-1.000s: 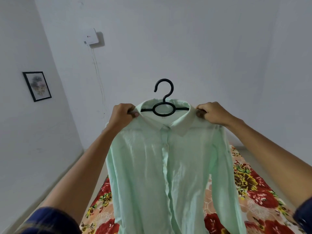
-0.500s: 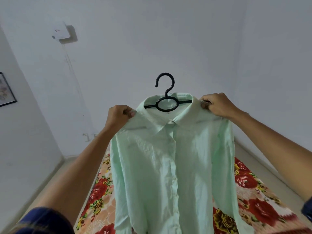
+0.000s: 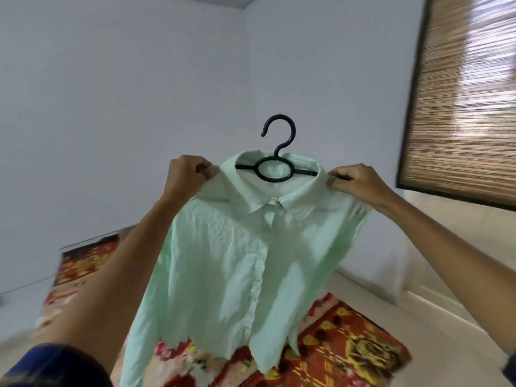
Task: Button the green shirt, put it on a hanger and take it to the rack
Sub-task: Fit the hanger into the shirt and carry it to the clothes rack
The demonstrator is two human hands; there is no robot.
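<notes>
While curled, fingers (image 3: 205,171) on shirt (image 3: 237,261).

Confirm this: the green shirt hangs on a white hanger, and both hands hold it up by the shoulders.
Not quite: the hanger is black, not white, as the head view shows. The rest holds: the green shirt hangs on it, left hand and right hand gripping the shoulders.

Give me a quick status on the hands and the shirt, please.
Left hand and right hand each grip a shoulder of the green shirt. Shirt buttoned, on the black hanger, held up. Rack not in view; nothing blocking.
</notes>
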